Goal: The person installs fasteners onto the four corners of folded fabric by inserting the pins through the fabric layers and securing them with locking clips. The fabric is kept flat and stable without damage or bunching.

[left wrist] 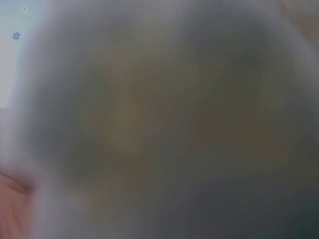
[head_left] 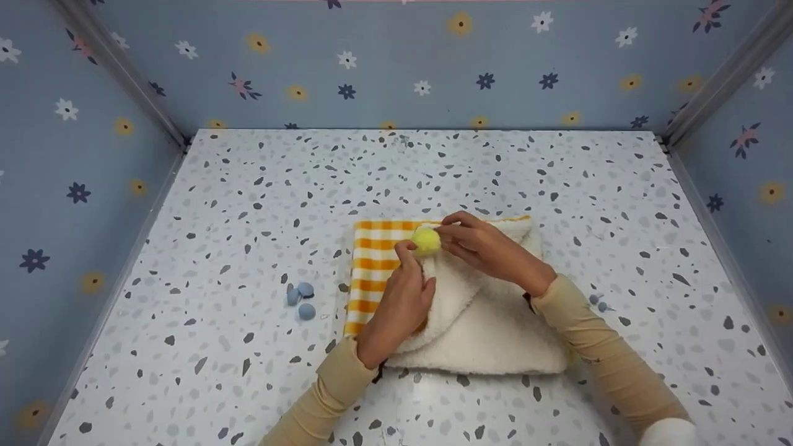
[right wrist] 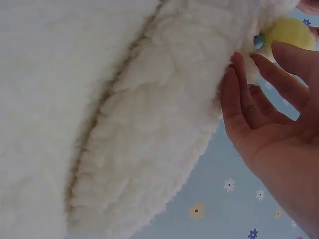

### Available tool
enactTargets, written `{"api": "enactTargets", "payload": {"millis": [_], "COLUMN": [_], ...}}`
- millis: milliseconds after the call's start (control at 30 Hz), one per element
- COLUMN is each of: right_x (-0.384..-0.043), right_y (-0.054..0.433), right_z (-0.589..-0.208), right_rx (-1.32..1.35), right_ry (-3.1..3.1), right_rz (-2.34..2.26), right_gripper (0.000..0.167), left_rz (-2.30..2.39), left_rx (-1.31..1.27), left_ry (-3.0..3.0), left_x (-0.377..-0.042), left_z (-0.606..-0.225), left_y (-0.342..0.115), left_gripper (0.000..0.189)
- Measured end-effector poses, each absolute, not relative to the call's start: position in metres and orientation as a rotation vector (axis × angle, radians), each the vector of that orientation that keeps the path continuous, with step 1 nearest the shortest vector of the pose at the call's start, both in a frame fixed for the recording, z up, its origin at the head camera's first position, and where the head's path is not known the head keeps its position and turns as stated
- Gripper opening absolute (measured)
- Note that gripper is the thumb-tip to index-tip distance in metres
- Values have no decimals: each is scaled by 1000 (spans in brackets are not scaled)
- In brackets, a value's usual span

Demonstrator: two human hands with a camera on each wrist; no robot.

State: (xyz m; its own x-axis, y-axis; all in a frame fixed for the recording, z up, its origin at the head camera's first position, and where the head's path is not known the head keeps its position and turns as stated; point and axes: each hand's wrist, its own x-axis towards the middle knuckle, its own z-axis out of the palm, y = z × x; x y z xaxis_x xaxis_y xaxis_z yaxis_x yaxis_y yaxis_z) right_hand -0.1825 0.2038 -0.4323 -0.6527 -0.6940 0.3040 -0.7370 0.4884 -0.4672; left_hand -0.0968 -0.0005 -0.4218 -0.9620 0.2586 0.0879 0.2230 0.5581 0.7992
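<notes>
A white fleece cloth (head_left: 499, 331) with a yellow-and-white checked face (head_left: 372, 272) lies folded on the table. At its folded-over edge sits a fuzzy yellow pompom (head_left: 426, 241). My left hand (head_left: 401, 303) holds the pompom from the left, index finger bent at its side. My right hand (head_left: 480, 248) holds the fleece edge at the pompom's right; in the right wrist view its fingers (right wrist: 234, 102) curl at that edge. A small blue piece (right wrist: 258, 41) shows between fleece and pompom there. The left wrist view is mostly blocked by a blurred, close surface.
Several rounded blue pieces (head_left: 306, 311) lie left of the cloth. Two smaller blue pieces with thin stems (head_left: 602, 306) lie by the right forearm. The speckled table (head_left: 235, 371) is bounded by flowered blue walls (head_left: 396, 68) at the back and sides.
</notes>
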Motion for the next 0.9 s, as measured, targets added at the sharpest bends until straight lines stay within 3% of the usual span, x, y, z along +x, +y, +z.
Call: {"api": "enactTargets", "payload": {"millis": [167,467,600,900], "right_x": [-188,-192,-190,-176], "right_y": [198,195,197,204], "right_z": [-437,-449,-450,-444], "right_rx": [1261,1216,1234,1250], "right_ry": [-2698,-2815,-2801,-2753], "right_rz": [888,913,899,906], "right_gripper": [29,37,41,41], "left_rz": [1225,673,555,584], "left_rx": [532,652,622,527], "left_ry": [2857,3201,3256,3262], "left_x": [-94,-86,-88,-91], "left_z": [-425,-439,-439,-434], "left_y": [-3,-5,-2,4], "left_gripper": [46,1,13,20]}}
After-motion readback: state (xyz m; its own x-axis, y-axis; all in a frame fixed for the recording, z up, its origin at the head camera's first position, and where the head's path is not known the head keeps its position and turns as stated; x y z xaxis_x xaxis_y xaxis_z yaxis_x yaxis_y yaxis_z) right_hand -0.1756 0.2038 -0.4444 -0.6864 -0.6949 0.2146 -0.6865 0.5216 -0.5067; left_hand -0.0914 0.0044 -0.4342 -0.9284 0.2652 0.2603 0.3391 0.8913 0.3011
